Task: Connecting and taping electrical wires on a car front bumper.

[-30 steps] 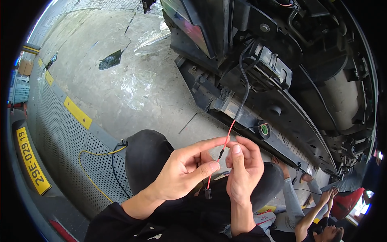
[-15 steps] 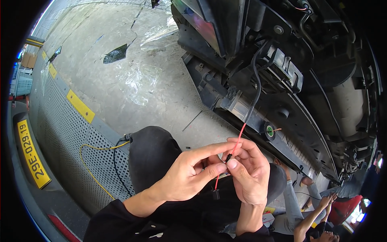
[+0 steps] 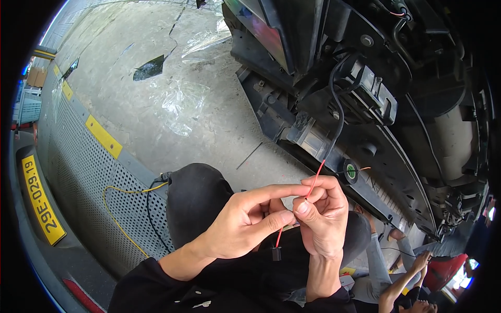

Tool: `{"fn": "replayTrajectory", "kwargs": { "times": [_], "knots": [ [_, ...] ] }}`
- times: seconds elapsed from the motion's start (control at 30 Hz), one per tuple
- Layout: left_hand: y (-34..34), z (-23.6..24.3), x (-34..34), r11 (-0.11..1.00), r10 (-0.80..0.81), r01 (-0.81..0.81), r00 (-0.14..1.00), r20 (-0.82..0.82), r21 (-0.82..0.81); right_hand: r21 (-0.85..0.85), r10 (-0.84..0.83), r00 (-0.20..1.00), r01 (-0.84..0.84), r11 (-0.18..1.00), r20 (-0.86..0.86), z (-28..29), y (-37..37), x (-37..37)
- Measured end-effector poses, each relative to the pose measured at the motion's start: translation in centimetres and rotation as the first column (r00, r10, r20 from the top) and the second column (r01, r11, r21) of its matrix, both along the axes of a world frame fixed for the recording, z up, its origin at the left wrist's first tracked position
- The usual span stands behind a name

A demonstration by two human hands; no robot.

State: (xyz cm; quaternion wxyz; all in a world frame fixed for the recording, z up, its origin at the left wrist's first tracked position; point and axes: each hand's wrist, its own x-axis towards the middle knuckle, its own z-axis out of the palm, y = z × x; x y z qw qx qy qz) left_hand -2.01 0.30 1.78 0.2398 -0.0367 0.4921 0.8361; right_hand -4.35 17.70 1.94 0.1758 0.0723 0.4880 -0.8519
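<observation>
Both hands meet in front of my knees on a thin red wire [image 3: 316, 180], which comes out of a black-sheathed cable [image 3: 338, 112] hanging from the car's underside. My right hand [image 3: 324, 221] pinches this wire between thumb and curled fingers. My left hand [image 3: 245, 221] is closed around the lower stretch, its index finger stretched along to the right fingertips. Below the left thumb, a red lead hangs down to a small black connector [image 3: 276, 254]. What lies between the fingertips is mostly hidden by my right thumb.
To the right is the car's exposed black underside [image 3: 376, 151], with brackets and another loose wire end. Clear plastic film [image 3: 180, 107] and a dark shard [image 3: 150, 69] lie on the concrete. A perforated metal ramp [image 3: 115, 193] runs at left beside another car's bumper [image 3: 47, 255]. Another person's arm [image 3: 402, 279] shows lower right.
A small black piece that showed between my fingertips is now covered by my right thumb, which has closed over the wire. The hanging connector has swung slightly left.
</observation>
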Motion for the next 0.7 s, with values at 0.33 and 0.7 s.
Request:
{"fn": "replayTrajectory", "kwargs": {
  "times": [0.33,0.7],
  "knots": [
    [0.4,0.5,-0.2,0.998,0.035,-0.032,0.998,0.059,-0.055,0.219,0.03,0.999,-0.036,0.975,0.033,0.4,0.6,-0.1],
    [0.7,0.9,-0.3,0.999,0.036,-0.036,0.992,0.125,-0.004,-0.169,0.105,0.981,-0.077,0.983,0.162,-0.7,1.4,-0.2]
  ]
}}
